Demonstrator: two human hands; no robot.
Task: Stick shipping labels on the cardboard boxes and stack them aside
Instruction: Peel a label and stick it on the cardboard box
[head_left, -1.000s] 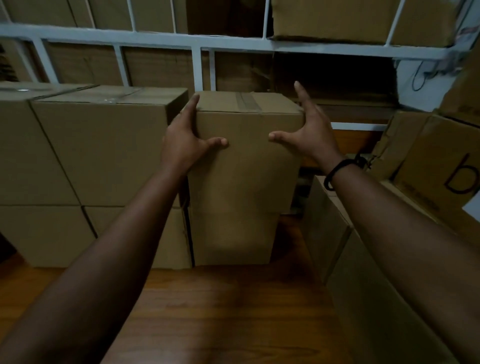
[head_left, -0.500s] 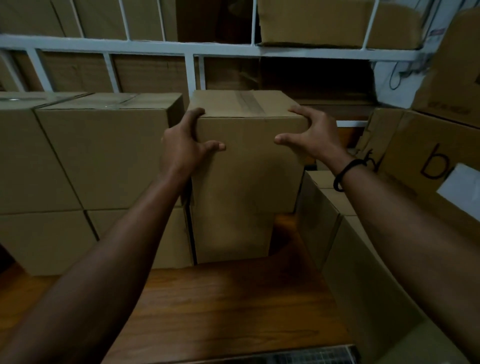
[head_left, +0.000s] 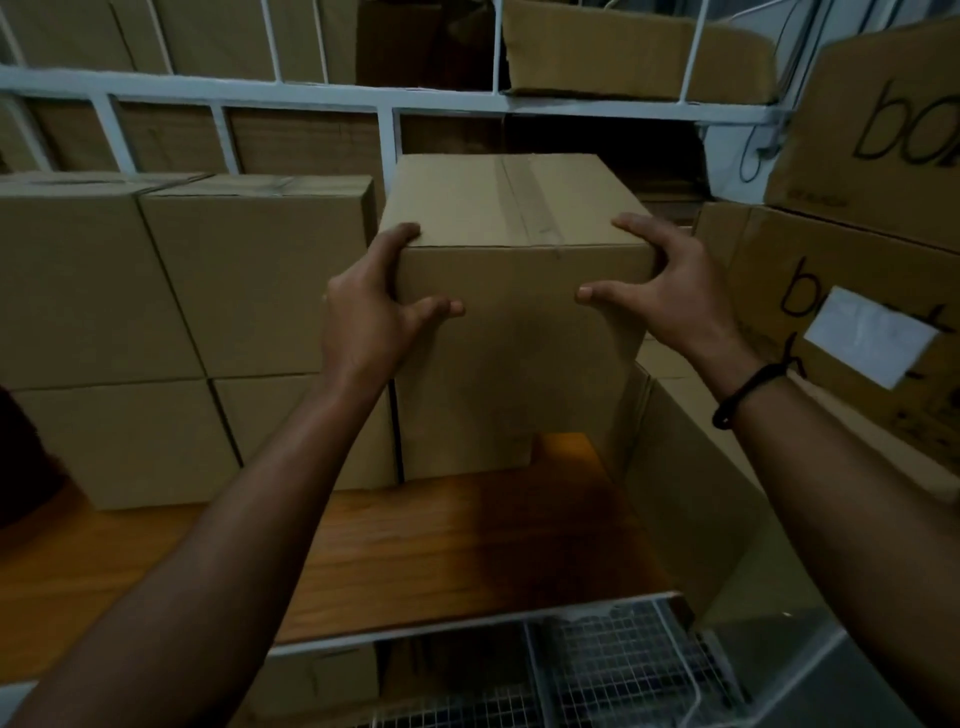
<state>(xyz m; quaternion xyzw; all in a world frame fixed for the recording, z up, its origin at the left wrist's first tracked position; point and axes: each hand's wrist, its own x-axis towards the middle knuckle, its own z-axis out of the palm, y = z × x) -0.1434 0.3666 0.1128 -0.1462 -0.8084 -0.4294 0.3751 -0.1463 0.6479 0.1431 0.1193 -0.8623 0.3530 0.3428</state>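
A plain cardboard box (head_left: 511, 249) with a taped top seam is at the centre, above the wooden shelf. It looks lifted and drawn toward me from the box below it (head_left: 467, 415). My left hand (head_left: 369, 312) grips its upper left corner, thumb on the front face. My right hand (head_left: 675, 296) grips the upper right corner, fingers over the top edge. I see no label on its visible faces.
Stacked plain boxes (head_left: 182, 291) fill the shelf's left side. To the right stand printed boxes, one bearing a white label (head_left: 872, 335). A white metal rack frame (head_left: 389, 104) runs behind. The wooden shelf (head_left: 441, 545) ends at a white edge, with wire mesh (head_left: 597, 670) below.
Both hands closed on the top box's upper corners and drew it off the stack toward me. The view has tipped downward, showing the shelf edge and wire mesh.
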